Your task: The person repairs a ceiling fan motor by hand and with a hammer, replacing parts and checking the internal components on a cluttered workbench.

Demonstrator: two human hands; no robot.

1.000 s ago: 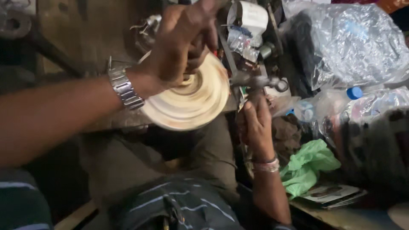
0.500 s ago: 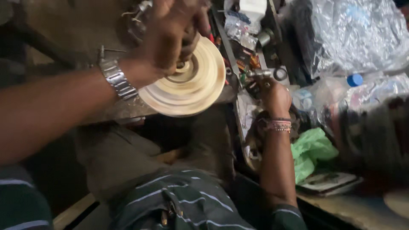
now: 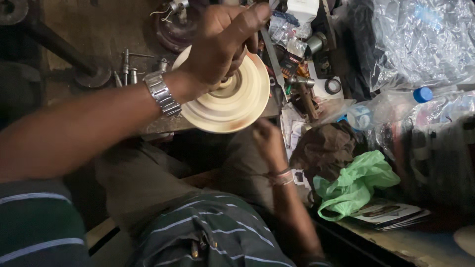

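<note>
Head view. The left hand [image 3: 222,44] reaches forward over the worktop [image 3: 89,39] with a metal wristwatch [image 3: 162,94] on the wrist. Its fingers are curled down onto the middle of a cream-coloured stepped disc [image 3: 230,101], touching the hub; whether they grip the hub or only press on it cannot be told. The disc lies at the near edge of the worktop and partly overhangs it, above the person's lap.

The right hand [image 3: 267,143] is low, beside the right knee and below the disc. It is blurred; the fingers appear closed, and whether they hold anything cannot be told. A band of bracelets [image 3: 281,177] sits on that wrist.

Just right of the disc, a long flat metal blade [image 3: 272,59] lies on the worktop, with small metal parts, a hammer-like tool [image 3: 304,94] and a black ring [image 3: 333,85] near it. Behind the left wrist stand several short metal bolts [image 3: 129,69].

Containers: a clear plastic bottle with a blue cap [image 3: 391,104] lies on its side to the right; its contents cannot be told. Behind it is a large clear plastic bag [image 3: 420,39], crumpled, its contents unclear. A green plastic bag [image 3: 354,183] lies crumpled below a brown cloth [image 3: 326,146], resting partly on a printed booklet [image 3: 391,213]. What the green bag holds is hidden.
</note>
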